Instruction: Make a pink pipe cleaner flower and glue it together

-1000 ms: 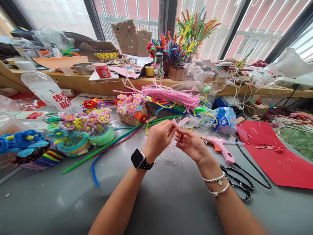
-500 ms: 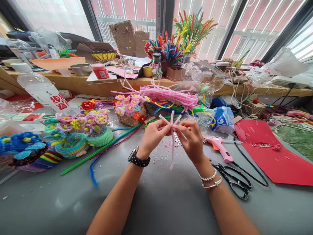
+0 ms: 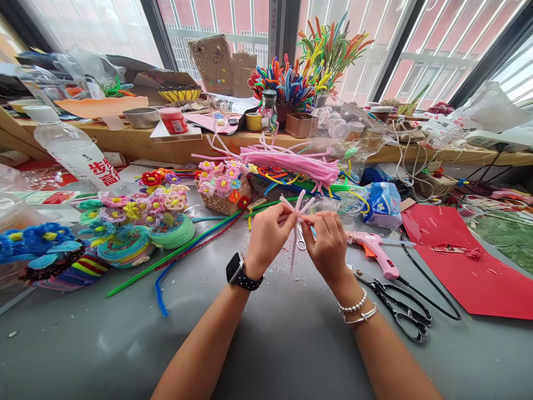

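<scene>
Blue flowers [image 3: 45, 239] lie far left; left hand [image 3: 268, 233] pinches the pink stems [image 3: 297, 208], mid-scene, before the pink bundle [image 3: 291, 164]; right hand [image 3: 327, 241] pinches them too; glue gun [image 3: 377, 253] and black scissors [image 3: 400, 308] lie to its right, red sheet [image 3: 466, 266] beyond.

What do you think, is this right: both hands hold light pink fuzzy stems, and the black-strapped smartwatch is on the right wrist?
Not quite: the head view shows the black-strapped smartwatch on the left wrist. The left hand and right hand do hold the light pink fuzzy stems.
</scene>
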Motion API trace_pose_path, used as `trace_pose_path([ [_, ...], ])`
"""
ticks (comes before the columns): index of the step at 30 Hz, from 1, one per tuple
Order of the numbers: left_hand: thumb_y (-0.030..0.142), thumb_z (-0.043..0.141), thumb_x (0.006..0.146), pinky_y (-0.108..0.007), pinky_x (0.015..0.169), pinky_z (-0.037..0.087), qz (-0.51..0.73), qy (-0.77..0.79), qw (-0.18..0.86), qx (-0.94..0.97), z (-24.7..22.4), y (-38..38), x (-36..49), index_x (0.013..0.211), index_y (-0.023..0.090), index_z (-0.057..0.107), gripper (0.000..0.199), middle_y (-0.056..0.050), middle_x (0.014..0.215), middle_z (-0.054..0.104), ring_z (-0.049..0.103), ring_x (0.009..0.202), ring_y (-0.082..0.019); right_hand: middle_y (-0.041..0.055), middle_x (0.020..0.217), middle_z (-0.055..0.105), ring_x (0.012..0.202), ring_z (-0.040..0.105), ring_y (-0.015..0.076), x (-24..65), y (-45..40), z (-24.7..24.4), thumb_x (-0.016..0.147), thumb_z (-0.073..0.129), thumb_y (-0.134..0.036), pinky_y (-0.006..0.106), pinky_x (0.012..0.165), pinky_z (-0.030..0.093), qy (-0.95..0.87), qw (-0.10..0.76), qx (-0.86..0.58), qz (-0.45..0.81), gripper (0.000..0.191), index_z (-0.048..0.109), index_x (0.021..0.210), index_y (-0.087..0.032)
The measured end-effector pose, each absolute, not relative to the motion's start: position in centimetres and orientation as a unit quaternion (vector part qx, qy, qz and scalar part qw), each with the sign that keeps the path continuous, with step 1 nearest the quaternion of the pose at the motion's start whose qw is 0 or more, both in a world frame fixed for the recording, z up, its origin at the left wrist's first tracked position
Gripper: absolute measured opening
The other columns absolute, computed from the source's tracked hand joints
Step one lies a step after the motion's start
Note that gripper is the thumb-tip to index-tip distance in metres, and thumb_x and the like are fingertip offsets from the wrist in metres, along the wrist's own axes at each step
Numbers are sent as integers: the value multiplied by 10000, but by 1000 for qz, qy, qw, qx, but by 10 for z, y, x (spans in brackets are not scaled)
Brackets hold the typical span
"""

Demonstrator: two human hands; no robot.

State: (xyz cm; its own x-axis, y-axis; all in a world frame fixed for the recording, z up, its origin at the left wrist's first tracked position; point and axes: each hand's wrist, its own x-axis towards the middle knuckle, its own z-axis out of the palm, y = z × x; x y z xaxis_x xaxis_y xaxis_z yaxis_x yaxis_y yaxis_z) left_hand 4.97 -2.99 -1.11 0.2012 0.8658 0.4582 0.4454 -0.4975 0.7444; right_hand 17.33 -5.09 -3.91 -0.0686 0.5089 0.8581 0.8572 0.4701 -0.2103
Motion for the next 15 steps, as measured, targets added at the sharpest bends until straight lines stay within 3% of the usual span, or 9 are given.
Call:
trace_pose_path([
  [3,270,418,810,-259,654,424,426,447,61,784,-14,-32,51,743,149,563,201,-69,746,627,572,699,-155,45,689,520,676,460,164,168,-52,-36,782,485,-240,314,640,385,-661,533,-528,-21,106,525,712,-172],
  [8,211,416,815,-234,636,418,441,365,-72,817,-16,-33,51,745,156,567,176,-54,732,632,566,679,-133,-51,522,356,457,307,71,167,-53,-24,677,556,-319,216,415,242,-431,590,-484,482,196,470,574,-176],
  [11,188,460,791,-226,627,428,489,338,-48,803,-14,-34,50,746,157,570,123,-38,724,638,566,660,-119,-66,508,315,442,272,46,174,-53,-17,607,611,-285,195,389,180,-326,537,-401,667,178,494,555,-161],
  [15,215,521,754,-208,605,447,530,365,89,760,-8,-34,49,726,158,574,83,-22,704,639,576,625,-105,-53,529,383,473,309,44,182,-54,-12,623,636,-285,189,420,240,-379,532,-387,650,147,569,601,-157],
])
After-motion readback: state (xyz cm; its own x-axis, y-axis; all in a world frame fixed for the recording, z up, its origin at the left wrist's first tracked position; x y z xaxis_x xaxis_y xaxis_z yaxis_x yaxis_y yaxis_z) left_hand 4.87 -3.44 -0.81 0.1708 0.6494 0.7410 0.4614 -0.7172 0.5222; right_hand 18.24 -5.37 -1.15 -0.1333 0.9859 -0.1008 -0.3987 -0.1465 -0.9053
